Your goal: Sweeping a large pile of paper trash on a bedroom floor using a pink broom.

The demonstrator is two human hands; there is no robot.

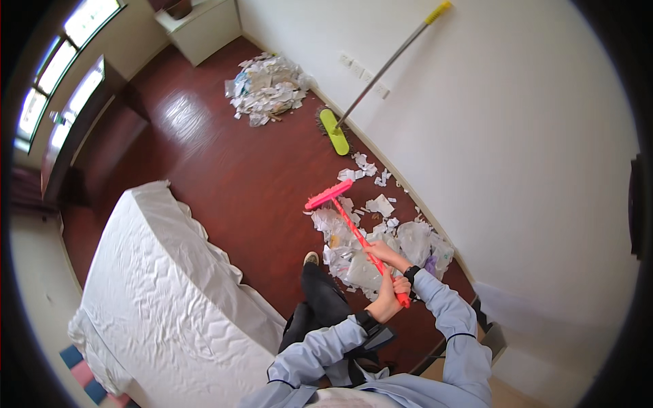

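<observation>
Both my hands grip the red handle of a pink broom point(329, 195). My left hand point(387, 300) is wrapped around the handle near its end, while my right hand point(383, 253) holds it farther toward the head. The broom head lies at the far-left edge of a spread of torn paper and plastic bags point(365, 273). Some of this litter is hidden under my hands and the handle. Loose paper scraps point(363, 166) lie beyond the broom, close to the wall.
A green-headed mop point(335, 133) leans on the white wall point(484, 127). Beyond it sits a heap of paper waste point(270, 89) on the dark red floor point(245, 168). A white-covered bed point(178, 285) stands at left. A dark desk point(76, 132) is by the windows, a white cabinet point(204, 33) in the far corner.
</observation>
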